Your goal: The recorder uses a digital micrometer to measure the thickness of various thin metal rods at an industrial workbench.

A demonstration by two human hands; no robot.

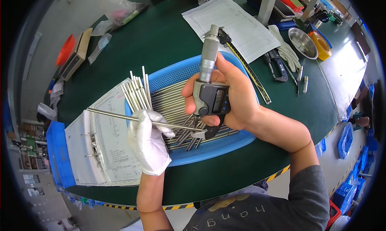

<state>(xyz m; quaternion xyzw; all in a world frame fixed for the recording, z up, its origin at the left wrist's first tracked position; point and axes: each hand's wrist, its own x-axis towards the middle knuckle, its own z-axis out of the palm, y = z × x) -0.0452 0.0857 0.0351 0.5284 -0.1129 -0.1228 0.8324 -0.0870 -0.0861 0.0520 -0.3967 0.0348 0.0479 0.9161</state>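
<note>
My left hand (149, 140), in a white glove, is closed round several metal rods (136, 90) that stick up past its fingers. One longer rod (110, 115) lies crosswise under its thumb, its right end at the jaws of a digital micrometer (208, 56). My bare right hand (237, 94) grips the micrometer, thumb along the barrel, display facing up. Whether the jaws touch the rod I cannot tell. Beneath both hands is a blue basket (189, 159) with many metal rods (171, 102) in it, some lined up, others crossed loosely.
Left of the basket lies an open ring binder (114, 150) beside a blue bin (60, 154). Paper sheets (229, 26) and a caliper (245, 66) lie behind. At right are another micrometer (277, 66), a white glove (284, 48) and a metal bowl (302, 43). A scale (76, 54) stands far left.
</note>
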